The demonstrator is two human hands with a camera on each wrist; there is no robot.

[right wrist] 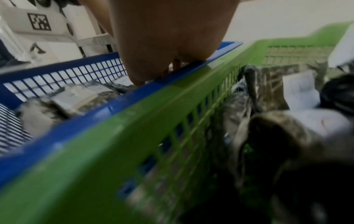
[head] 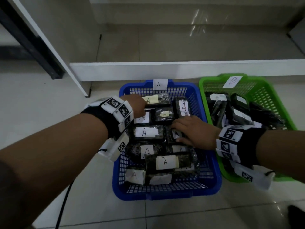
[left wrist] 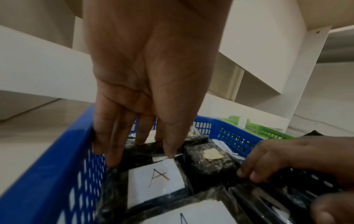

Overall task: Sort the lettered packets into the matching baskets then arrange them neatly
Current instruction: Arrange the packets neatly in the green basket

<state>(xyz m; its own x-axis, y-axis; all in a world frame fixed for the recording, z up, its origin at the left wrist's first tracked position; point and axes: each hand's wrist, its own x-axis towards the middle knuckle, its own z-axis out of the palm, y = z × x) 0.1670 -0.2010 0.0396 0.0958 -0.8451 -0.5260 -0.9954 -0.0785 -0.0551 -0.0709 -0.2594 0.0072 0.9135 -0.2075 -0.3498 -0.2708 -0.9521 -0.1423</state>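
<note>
On the tiled floor (head: 49,90), seen from the head camera, the blue basket (head: 216,179) tagged A sits left of the green basket (head: 204,85) tagged B, their walls touching. Black packets with A labels (head: 165,161) fill the blue one in rough rows; those in the green one lie tumbled. The left hand (head: 133,104) reaches to the far left packets, and the right hand (head: 194,131) lies with fingers spread flat over an A packet (head: 175,134) at the middle right, thumb along its near edge. Sorting looks done, so the step in hand is probably the tidying: press flat and slide each packet square to its neighbours instead of lifting it, label up. From the left wrist, the left hand's fingers (left wrist: 113,136) hang nearly straight, tips touching the far edge of a packet labelled A (left wrist: 155,178) against the blue wall; they push on it and do not seem to close round anything. Nudging it toward that wall would close the gap beside a smaller packet with a yellowish tag (left wrist: 210,156). From the right wrist the picture is blurred: the palm sits over the blue rim (right wrist: 172,78) and I cannot tell how the fingers lie. Beyond the green wall, the B packets (right wrist: 298,91) lean on edge and overlap, so they likely need levelling next.
</note>
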